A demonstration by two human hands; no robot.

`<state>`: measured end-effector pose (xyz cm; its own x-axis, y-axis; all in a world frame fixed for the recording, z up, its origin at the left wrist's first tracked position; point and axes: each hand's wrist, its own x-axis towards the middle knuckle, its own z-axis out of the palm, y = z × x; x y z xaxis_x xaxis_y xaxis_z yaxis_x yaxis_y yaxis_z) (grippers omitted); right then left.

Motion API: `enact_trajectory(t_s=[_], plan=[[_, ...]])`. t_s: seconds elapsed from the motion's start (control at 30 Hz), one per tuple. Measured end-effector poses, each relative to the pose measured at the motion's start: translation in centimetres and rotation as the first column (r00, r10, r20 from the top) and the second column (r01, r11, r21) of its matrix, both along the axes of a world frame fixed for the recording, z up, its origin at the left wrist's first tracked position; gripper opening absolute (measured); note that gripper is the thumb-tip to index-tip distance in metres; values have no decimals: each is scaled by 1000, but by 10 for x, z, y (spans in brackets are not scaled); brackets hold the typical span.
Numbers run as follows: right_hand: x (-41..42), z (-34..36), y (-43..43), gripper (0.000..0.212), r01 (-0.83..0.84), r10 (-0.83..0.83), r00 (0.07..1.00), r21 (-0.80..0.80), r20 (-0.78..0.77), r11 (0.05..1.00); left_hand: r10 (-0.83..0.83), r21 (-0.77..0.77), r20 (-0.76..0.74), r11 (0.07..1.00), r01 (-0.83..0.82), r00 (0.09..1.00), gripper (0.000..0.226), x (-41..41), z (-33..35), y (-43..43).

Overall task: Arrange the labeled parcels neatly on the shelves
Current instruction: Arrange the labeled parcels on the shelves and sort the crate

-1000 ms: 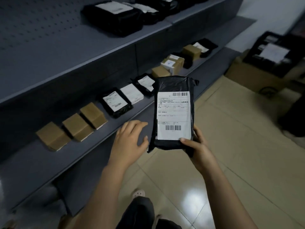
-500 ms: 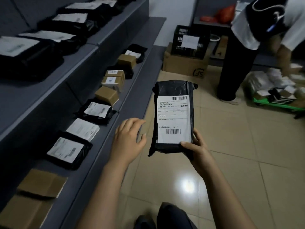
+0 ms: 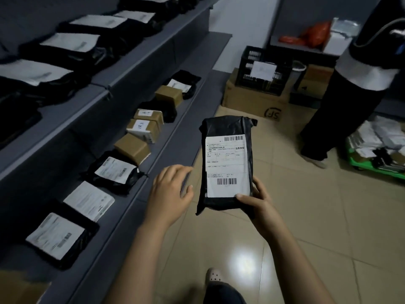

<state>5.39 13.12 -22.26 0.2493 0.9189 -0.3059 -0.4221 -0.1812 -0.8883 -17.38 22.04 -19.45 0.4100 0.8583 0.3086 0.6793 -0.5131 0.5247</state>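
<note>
Nearest, the right hand (image 3: 260, 205) grips the lower end of a black parcel (image 3: 228, 128), thumb pressed on the bottom corner of its white label (image 3: 226, 167), fingers wrapped behind; the parcel is held upright in the air over the tiled floor (image 3: 306, 227), just off the front edge of the lower shelf (image 3: 153, 178); the left hand (image 3: 169, 194) hovers beside the parcel's left edge, fingers loosely spread and holding nothing, and whether it touches the bag cannot be told; on the lower shelf a row runs away from the camera: black labelled bags (image 3: 59, 235), a white flat mailer (image 3: 88, 200), then small brown boxes (image 3: 132, 148); the upper shelf (image 3: 72, 106) carries larger black bags with white labels; farther off, a black crate (image 3: 263, 71) sits on a cardboard box (image 3: 252, 102), and another person's dark legs (image 3: 335, 119) stand by a green cart (image 3: 372, 165) heaped with packets.
</note>
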Motion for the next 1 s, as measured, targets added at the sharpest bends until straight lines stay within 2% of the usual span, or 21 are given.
enact_trajectory(t_s=[0.13, 0.23, 0.37, 0.5, 0.63, 0.77, 0.87, 1.0], plan=[[-21, -11, 51, 84, -218, 219, 976, -50, 7, 975, 194, -14, 1, 981, -194, 981, 41, -32, -10, 5], [-62, -22, 75, 90, -413, 413, 911, -87, -21, 907, 374, -41, -30, 926, -375, 927, 40, -75, -17, -15], [-141, -36, 85, 82, -670, 669, 742, -103, -48, 735, 615, -81, -87, 780, -620, 784, 38, -144, -24, -76], [-238, -47, 61, 76, -834, 829, 549, -129, -104, 537, 806, -97, -152, 564, -820, 572, 39, -211, -33, -166], [-329, -56, 11, 72, -921, 917, 378, -157, -130, 357, 896, -67, -218, 382, -922, 388, 35, -264, -42, -253], [-410, -69, -41, 69, -953, 954, 262, -196, -148, 232, 941, -43, -232, 243, -969, 246, 39, -311, -53, -325], [-468, -82, -75, 69, -961, 965, 206, -218, -163, 168, 951, -46, -247, 182, -982, 187, 48, -348, -62, -366], [-539, -102, -110, 70, -959, 971, 172, -255, -164, 126, 958, -101, -245, 129, -987, 150, 41, -401, -79, -401]])
